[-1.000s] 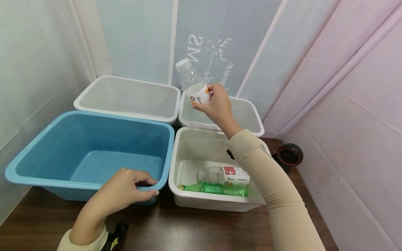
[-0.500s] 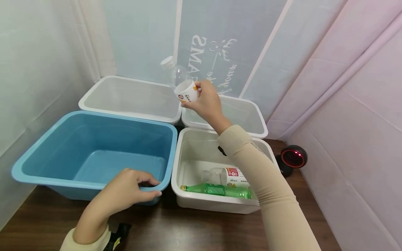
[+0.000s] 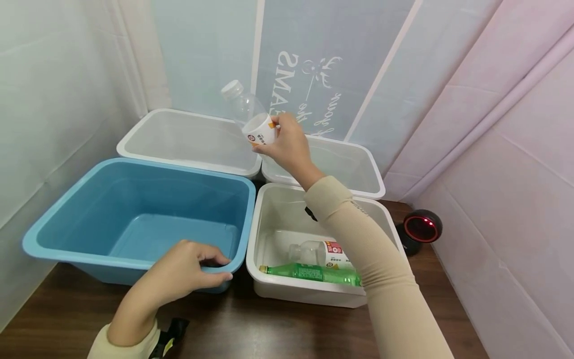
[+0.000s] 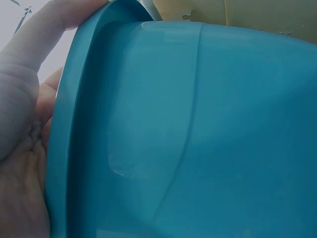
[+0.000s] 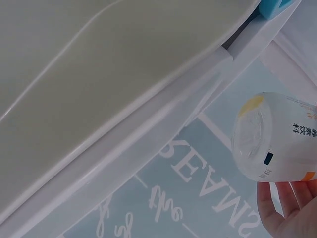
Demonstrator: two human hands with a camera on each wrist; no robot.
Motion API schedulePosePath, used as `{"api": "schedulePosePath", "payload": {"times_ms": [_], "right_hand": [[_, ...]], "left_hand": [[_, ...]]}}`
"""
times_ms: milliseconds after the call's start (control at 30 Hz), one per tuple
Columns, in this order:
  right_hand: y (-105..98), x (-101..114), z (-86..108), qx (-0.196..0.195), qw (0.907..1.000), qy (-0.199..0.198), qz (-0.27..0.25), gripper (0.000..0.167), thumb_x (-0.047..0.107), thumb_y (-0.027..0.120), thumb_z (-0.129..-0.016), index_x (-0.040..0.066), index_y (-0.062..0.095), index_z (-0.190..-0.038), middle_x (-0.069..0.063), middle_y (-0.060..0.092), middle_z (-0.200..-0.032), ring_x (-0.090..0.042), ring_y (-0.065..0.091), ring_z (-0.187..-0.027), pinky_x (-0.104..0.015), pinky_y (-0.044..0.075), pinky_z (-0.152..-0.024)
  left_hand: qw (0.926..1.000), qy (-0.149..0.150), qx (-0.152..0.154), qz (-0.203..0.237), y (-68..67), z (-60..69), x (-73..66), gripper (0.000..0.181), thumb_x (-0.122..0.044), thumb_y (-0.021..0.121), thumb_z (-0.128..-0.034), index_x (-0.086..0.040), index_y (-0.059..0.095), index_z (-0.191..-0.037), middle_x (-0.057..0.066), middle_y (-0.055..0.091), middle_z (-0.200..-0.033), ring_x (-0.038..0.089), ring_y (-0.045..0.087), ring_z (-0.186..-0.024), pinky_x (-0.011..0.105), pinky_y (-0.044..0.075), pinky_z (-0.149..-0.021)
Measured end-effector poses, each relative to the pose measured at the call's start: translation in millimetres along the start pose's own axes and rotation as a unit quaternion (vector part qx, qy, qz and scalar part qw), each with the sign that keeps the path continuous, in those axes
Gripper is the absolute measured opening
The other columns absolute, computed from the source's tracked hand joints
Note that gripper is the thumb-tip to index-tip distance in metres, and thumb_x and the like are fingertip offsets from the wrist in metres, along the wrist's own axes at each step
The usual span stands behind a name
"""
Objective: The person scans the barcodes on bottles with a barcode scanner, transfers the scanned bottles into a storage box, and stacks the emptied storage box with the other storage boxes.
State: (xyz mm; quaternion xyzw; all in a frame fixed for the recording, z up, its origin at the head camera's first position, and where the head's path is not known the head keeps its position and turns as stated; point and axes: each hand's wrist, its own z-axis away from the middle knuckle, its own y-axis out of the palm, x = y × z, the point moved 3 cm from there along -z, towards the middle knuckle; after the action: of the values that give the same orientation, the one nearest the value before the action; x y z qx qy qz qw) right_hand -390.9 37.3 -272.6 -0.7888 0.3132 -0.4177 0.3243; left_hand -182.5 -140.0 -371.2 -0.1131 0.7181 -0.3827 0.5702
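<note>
My right hand (image 3: 291, 147) grips a clear plastic bottle (image 3: 245, 105) by its white labelled part, tilted with the white cap up and left, above the two back tubs. In the right wrist view the bottle's base (image 5: 252, 136) faces the camera, with fingers (image 5: 285, 203) around its side. My left hand (image 3: 186, 267) grips the near right corner of the blue tub (image 3: 40, 244), thumb outside and fingers over the rim. The left wrist view shows the thumb along that blue rim (image 4: 64, 124).
The front white tub (image 3: 309, 294) holds a clear bottle (image 3: 314, 253) with a red and white label and a green bottle (image 3: 314, 272). Behind stand a back left white tub (image 3: 179, 162) and a back right one (image 3: 365, 159). A black round device (image 3: 421, 227) stands at right.
My right hand has moved left with the bottle, from over the back right tub toward the gap between the back tubs. My left hand keeps its grip; the view has shifted slightly.
</note>
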Motion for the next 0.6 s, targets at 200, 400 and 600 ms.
{"api": "schedulePosePath", "payload": {"times_ms": [200, 400, 600], "right_hand": [[7.3, 5.7, -2.9, 0.009, 0.9999, -0.009, -0.007, 0.069, 0.035, 0.089, -0.073, 0.006, 0.056, -0.125, -0.008, 0.059, -0.116, -0.02, 0.057, -0.098, -0.033, 0.052, -0.08], [12.8, 9.2, -5.7, 0.017, 0.9998, -0.01, -0.005, 0.069, 0.036, 0.089, -0.073, 0.008, 0.057, -0.128, -0.007, 0.062, -0.114, -0.02, 0.058, -0.098, -0.034, 0.051, -0.081], [17.9, 12.0, -10.2, 0.024, 0.9995, -0.019, 0.004, 0.068, 0.037, 0.088, -0.074, 0.01, 0.059, -0.129, -0.005, 0.062, -0.116, -0.018, 0.057, -0.098, -0.032, 0.051, -0.081]], "left_hand": [[1.0, 0.0, 0.0, 0.0, -0.5, -0.3, 1.1, 0.023, -0.039, 0.079, -0.0831, -0.021, 0.079, -0.098, -0.009, 0.076, -0.096, 0.002, 0.062, -0.082, 0.026, 0.052, -0.071], [1.0, 0.004, -0.002, -0.001, -0.3, -0.8, 0.7, 0.022, -0.038, 0.079, -0.0831, -0.021, 0.079, -0.098, -0.009, 0.076, -0.096, -0.001, 0.062, -0.083, 0.026, 0.052, -0.071], [1.0, 0.007, -0.002, 0.003, 0.0, -0.9, -0.9, 0.022, -0.037, 0.079, -0.0829, -0.02, 0.079, -0.097, -0.008, 0.076, -0.095, -0.001, 0.061, -0.081, 0.026, 0.052, -0.071]]}}
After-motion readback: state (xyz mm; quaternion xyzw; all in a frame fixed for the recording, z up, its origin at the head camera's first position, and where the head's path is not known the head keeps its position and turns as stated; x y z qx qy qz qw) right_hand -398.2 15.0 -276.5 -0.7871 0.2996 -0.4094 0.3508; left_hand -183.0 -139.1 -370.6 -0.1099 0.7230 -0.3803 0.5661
